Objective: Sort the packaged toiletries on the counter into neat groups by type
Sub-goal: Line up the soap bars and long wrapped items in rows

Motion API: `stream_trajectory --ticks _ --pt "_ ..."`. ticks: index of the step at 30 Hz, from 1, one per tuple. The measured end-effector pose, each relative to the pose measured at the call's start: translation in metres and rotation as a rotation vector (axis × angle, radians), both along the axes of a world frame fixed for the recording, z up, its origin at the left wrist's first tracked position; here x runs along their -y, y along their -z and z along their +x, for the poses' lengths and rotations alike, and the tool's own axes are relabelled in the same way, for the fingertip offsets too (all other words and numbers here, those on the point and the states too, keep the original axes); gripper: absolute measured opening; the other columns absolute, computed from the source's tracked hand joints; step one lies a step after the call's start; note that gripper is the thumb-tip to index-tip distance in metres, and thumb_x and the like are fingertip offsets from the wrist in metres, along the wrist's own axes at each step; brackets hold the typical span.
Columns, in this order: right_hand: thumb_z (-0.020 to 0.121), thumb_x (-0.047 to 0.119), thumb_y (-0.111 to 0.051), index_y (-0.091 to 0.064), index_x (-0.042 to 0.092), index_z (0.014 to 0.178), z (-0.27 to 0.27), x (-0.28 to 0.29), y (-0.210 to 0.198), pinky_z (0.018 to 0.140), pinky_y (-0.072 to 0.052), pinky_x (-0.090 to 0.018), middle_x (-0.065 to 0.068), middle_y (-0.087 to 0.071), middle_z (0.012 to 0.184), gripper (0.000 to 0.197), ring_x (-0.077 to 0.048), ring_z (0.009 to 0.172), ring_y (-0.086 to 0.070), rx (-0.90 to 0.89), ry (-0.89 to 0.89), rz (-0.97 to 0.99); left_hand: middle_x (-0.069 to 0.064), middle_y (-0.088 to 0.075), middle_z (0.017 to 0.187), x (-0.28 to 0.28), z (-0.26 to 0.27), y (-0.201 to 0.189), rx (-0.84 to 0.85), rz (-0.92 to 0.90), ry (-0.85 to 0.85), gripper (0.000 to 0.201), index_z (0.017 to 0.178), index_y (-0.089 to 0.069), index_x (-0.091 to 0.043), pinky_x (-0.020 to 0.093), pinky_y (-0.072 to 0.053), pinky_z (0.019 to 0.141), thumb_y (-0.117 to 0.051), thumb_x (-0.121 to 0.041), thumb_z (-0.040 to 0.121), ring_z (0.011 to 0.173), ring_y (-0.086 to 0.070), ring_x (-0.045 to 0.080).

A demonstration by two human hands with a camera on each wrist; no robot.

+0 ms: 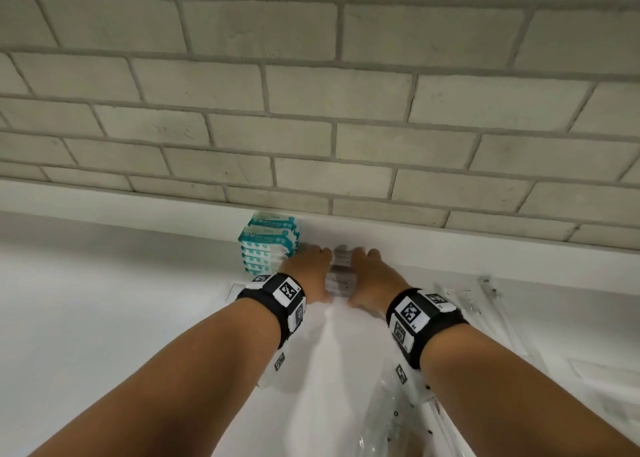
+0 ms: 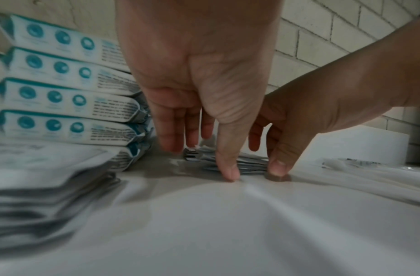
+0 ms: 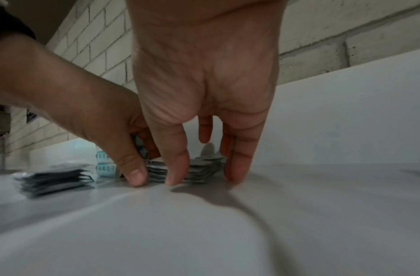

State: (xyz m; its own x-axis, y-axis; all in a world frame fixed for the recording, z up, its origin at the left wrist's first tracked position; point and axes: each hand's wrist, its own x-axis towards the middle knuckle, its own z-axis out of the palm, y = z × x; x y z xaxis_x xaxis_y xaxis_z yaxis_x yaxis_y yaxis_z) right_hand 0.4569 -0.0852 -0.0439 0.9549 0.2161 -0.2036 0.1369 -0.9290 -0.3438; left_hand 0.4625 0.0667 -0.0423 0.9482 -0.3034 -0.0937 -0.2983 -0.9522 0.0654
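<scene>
**Inspector:** Head view, reading left to right. Your stack of teal-and-white packs (image 1: 268, 243) stands against the counter's back ledge (image 1: 450, 245). Just right of it, your left hand (image 1: 306, 269) and right hand (image 1: 372, 274) flank a low pile of grey sachets (image 1: 341, 278). Loose clear-wrapped items (image 1: 485, 293) lie further right, unsorted.

**Operator:** How do you rate my grip?

**Inspector:** Neither hand is clenched. The left wrist view shows your left-hand fingers (image 2: 225, 164) extended downward, thumb tip on the counter (image 2: 227, 224), pressing the pile's near edge. The right wrist view shows your right-hand fingers (image 3: 237, 158) likewise straight, bracing the far side. You are squaring the pile, not lifting it.

**Operator:** Where is the risk?

**Inspector:** Three points, all judgement. First, the sachets look thin and slick; uneven pressure from one side would likely fan them out or slide the top ones off. Second, your left hand sits close beside the teal stack, which is tall and narrow; a knock from your wrist could topple it. Third, a second pile of dark flat packets (image 2: 45, 196) lies near your left wrist, so a careless withdrawal could drag it out of line.

**Operator:** Progress?

**Inspector:** Partway, I judge. The right-hand items remain ungrouped.
</scene>
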Motion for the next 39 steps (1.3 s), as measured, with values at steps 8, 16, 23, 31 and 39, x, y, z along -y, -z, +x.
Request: stream_trajectory --ticks 8,16,23,31,39 --pt "0.083 0.026 -0.070 -0.053 0.013 0.121 -0.057 0.059 -0.038 0.073 -0.042 -0.027 -0.008 -0.054 0.115 0.044 -0.025 0.095 -0.056 -0.046 0.012 -0.041 0.010 -0.056 0.104 0.012 -0.064 -0.017 0.307 -0.112 0.057 0.035 0.108 -0.054 -0.008 0.037 -0.052 0.070 -0.061 -0.031 0.083 0.087 -0.060 0.030" --pt "0.082 0.023 -0.068 -0.071 0.028 0.101 -0.171 0.109 -0.034 0.085 -0.050 -0.030 0.008 -0.061 0.108 0.020 -0.015 0.099 -0.059 -0.269 -0.165 -0.157 -0.012 -0.067 0.089 0.078 -0.179 -0.021 -0.345 -0.195 0.408 0.017 0.087 -0.070 -0.026 0.025 -0.046 0.071 -0.056 -0.034 0.089 0.081 -0.059 0.007" --pt "0.088 0.011 -0.056 -0.064 0.037 0.111 -0.226 0.157 -0.020 0.080 -0.035 -0.025 0.005 -0.045 0.116 0.035 -0.019 0.103 -0.044 -0.018 -0.164 -0.429 0.003 -0.058 0.111 0.082 -0.209 -0.007 -0.165 0.062 0.211 0.035 0.108 -0.057 -0.015 0.032 -0.045 0.079 -0.055 -0.045 0.089 0.101 -0.057 0.023" --pt "0.080 0.031 -0.070 -0.040 0.031 0.141 -0.266 0.159 -0.012 0.086 -0.047 -0.034 0.003 -0.038 0.124 0.069 -0.022 0.112 -0.048 -0.220 -0.188 -0.346 0.009 -0.056 0.121 0.097 -0.222 0.009 -0.225 -0.065 -0.052 0.053 0.117 -0.055 -0.009 0.032 -0.048 0.083 -0.061 -0.050 0.083 0.108 -0.057 0.025" --pt "0.087 0.015 -0.062 -0.034 0.041 0.143 -0.258 0.179 -0.016 0.092 -0.048 -0.035 0.000 -0.037 0.126 0.069 -0.024 0.105 -0.055 -0.302 -0.105 -0.271 0.010 -0.055 0.123 0.125 -0.236 0.012 -0.293 -0.161 -0.183 0.062 0.126 -0.046 -0.007 0.031 -0.048 0.085 -0.066 -0.045 0.081 0.111 -0.056 0.026"
